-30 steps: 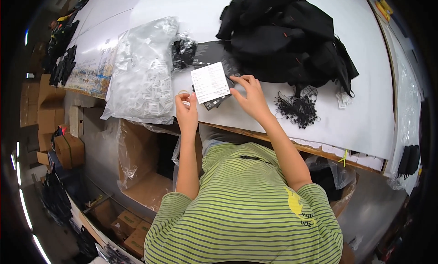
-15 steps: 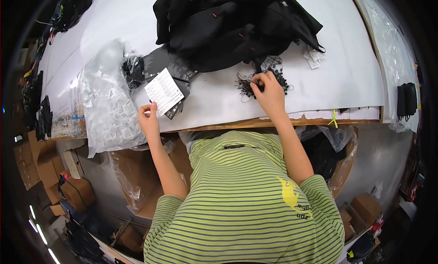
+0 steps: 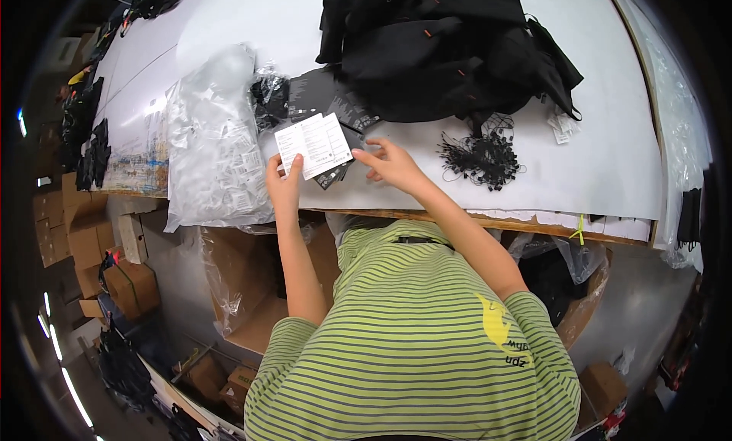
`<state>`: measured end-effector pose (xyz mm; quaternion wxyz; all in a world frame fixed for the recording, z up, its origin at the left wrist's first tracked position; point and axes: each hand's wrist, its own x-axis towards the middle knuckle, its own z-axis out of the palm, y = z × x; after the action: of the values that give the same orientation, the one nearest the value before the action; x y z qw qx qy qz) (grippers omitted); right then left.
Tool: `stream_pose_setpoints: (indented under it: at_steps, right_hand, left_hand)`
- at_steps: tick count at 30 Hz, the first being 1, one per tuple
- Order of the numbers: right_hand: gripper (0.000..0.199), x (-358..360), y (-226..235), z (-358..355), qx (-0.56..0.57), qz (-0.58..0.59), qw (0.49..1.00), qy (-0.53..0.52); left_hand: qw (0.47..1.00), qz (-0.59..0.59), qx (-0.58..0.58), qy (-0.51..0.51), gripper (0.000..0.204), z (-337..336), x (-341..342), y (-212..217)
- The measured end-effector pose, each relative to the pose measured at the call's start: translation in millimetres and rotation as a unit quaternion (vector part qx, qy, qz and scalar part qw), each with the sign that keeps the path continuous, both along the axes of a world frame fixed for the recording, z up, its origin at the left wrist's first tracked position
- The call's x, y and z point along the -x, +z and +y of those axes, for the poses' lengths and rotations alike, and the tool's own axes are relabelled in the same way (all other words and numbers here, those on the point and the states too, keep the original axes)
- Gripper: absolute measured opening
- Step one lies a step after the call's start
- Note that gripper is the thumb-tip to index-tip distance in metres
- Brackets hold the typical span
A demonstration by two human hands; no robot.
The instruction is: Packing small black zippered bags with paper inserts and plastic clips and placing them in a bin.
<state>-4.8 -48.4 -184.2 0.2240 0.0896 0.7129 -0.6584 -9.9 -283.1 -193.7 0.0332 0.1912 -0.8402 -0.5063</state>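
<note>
My left hand (image 3: 284, 183) pinches the lower left edge of a white printed card (image 3: 301, 145). A second white card overlaps it on the right, fanned out at an angle. Beneath them lie dark printed cards (image 3: 309, 94) on the table. My right hand (image 3: 393, 168) is at the right edge of the white cards, its thumb and fingers bent toward each other; whatever is between them is too small to make out. A pile of black looped cords with small black tabs (image 3: 488, 157) lies to the right of that hand.
Black backpacks (image 3: 427, 59) are heaped at the back of the white-covered table (image 3: 579, 181). On the left lies a clear bag of small white tags (image 3: 217, 151), beside a small black bundle (image 3: 271, 101). More white tags (image 3: 563, 127) lie at right. Cardboard boxes (image 3: 248, 288) stand below the table edge.
My right hand has left the cord pile and moved left to the white cards. The white cards now show fanned apart in my left hand. The view has shifted a little.
</note>
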Motion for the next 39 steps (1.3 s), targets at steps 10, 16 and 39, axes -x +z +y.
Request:
stream_pose_setpoints:
  at_steps: [10,16,39]
  right_hand:
    - [0.038,22.5,-2.3,-24.2,-0.086,0.176,0.980,-0.039]
    - [0.042,25.7,-0.2,-22.2,-0.120,0.201,0.972,-0.020]
    - [0.060,-38.8,31.8,50.9,-0.175,0.159,0.969,-0.073]
  left_hand:
    - [0.984,0.024,-0.178,-0.007,0.041,14.0,-8.0,10.0]
    - [0.971,0.088,-0.211,0.071,0.033,17.0,-8.1,21.2]
    - [0.973,-0.031,-0.027,-0.229,0.057,-16.0,45.8,-0.9]
